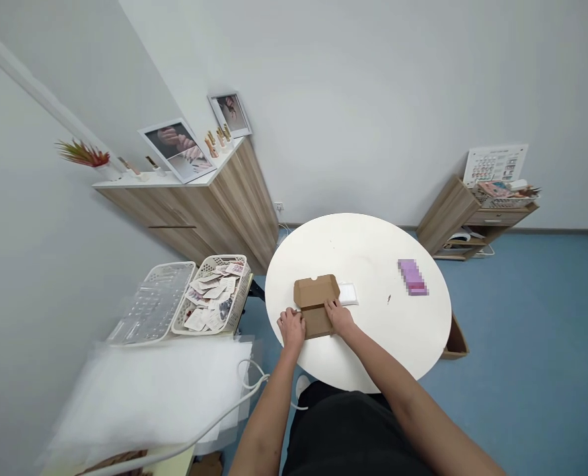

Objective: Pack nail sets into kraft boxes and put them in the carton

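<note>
A small brown cardboard box (317, 321) lies unfolded on the round white table (373, 344), its lid flap raised and leaning away on the far side. At the box's left side, my left hand (292, 326) grips the edge with bent fingers. My right hand (340, 317) holds the opposite side, its fingertips at the crease between lid and base. Just behind that hand is a flat white packet (348, 293), partly covered by the box lid. Toward the table's right side lies a purple item (413, 277), blurred by pixelation.
To my left stand a white basket (244, 291) of small packets and a tray of clear plastic pieces (158, 297). White sheets (165, 390) and a white cable (224, 413) lie nearer me. Wooden cabinets (244, 198) line the wall; an open carton (455, 340) sits below the table.
</note>
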Available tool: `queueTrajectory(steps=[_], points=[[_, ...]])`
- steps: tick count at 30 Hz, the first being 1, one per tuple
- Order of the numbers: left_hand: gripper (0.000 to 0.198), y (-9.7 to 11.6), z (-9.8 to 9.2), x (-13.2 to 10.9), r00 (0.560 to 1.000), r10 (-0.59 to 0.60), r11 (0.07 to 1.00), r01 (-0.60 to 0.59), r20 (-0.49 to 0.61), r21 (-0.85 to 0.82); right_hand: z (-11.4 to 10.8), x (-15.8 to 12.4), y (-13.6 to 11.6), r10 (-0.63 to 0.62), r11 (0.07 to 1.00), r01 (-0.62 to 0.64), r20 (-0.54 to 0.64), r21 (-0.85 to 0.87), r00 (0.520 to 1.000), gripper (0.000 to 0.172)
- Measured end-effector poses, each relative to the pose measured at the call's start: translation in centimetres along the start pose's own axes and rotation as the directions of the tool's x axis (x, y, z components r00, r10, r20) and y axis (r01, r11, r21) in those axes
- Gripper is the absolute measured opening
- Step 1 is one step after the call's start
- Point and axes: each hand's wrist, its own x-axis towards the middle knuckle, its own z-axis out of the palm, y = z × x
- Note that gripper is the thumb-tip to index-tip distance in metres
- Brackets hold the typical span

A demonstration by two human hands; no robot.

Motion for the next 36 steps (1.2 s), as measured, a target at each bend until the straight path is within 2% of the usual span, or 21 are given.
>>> queueTrajectory(steps=[3, 5, 6, 8, 9, 11, 13, 15, 20, 23, 26, 31, 36], points=[[0.014, -0.2, 0.4, -0.4, 0.998, -0.034, 0.992, 0.028, -0.045, -0.126, 0.3, 0.1, 0.1, -0.001, 1.000, 0.001, -0.004, -0.013, 1.000, 0.110], [0.026, -1.0, 0.6, -0.7, 0.984, -0.149, 0.963, 0.121, -0.100, -0.240, 0.4, 0.2, 0.1, 0.001, 1.000, -0.001, 0.001, -0.010, 1.000, 0.110], [0.032, -1.6, 0.6, -0.9, 0.969, -0.232, 0.932, 0.195, -0.090, -0.307, 0.5, 0.3, 0.2, 0.000, 1.000, 0.000, 0.002, -0.007, 1.000, 0.110], [0.036, -2.8, 0.7, -1.4, 0.930, -0.366, 0.841, 0.347, 0.035, -0.416, 0.5, 0.2, 0.2, 0.000, 1.000, 0.000, -0.001, 0.004, 1.000, 0.110], [0.033, -3.4, 0.6, -1.6, 0.912, -0.391, 0.800, 0.402, 0.120, -0.445, 0.4, 0.2, 0.2, 0.000, 1.000, 0.000, 0.000, 0.009, 1.000, 0.110], [0.023, -4.1, 0.5, -1.9, 0.895, -0.370, 0.765, 0.446, 0.251, -0.465, 0.3, 0.1, 0.2, 0.002, 1.000, -0.002, 0.006, 0.017, 1.000, 0.110], [0.020, -4.3, 0.3, -2.0, 0.903, -0.317, 0.773, 0.424, 0.291, -0.472, 0.1, -0.1, 0.1, 0.003, 1.000, -0.003, 0.007, 0.017, 1.000, 0.110], [0.025, -4.0, 0.0, -1.8, 0.909, -0.272, 0.777, 0.402, 0.317, -0.485, -0.1, -0.3, 0.1, 0.002, 1.000, -0.003, 0.003, 0.009, 1.000, 0.109], [0.032, -1.8, -0.5, -1.3, 0.912, -0.184, 0.793, 0.358, 0.366, -0.494, 0.0, -0.2, 0.1, -0.006, 1.000, 0.006, -0.011, 0.002, 1.000, 0.108], [0.036, -0.4, -0.8, -1.2, 0.917, -0.183, 0.884, 0.311, 0.354, -0.348, 0.2, -0.1, 0.1, -0.007, 1.000, 0.008, -0.014, 0.024, 1.000, 0.108], [0.029, 0.4, -0.8, -0.7, 0.920, -0.200, 0.948, 0.269, 0.337, -0.171, 0.3, 0.0, 0.2, -0.007, 1.000, 0.007, -0.013, 0.013, 1.000, 0.110], [0.022, 0.4, -0.4, 1.0, 0.908, -0.241, 0.955, 0.285, 0.342, -0.084, 0.4, 0.0, 0.2, -0.015, 1.000, 0.016, -0.015, 0.019, 1.000, 0.109], [0.018, 0.0, 0.2, 1.9, 0.910, -0.251, 0.959, 0.281, 0.329, -0.046, 0.3, 0.1, 0.2, -0.014, 1.000, 0.014, -0.022, 0.006, 1.000, 0.116]])
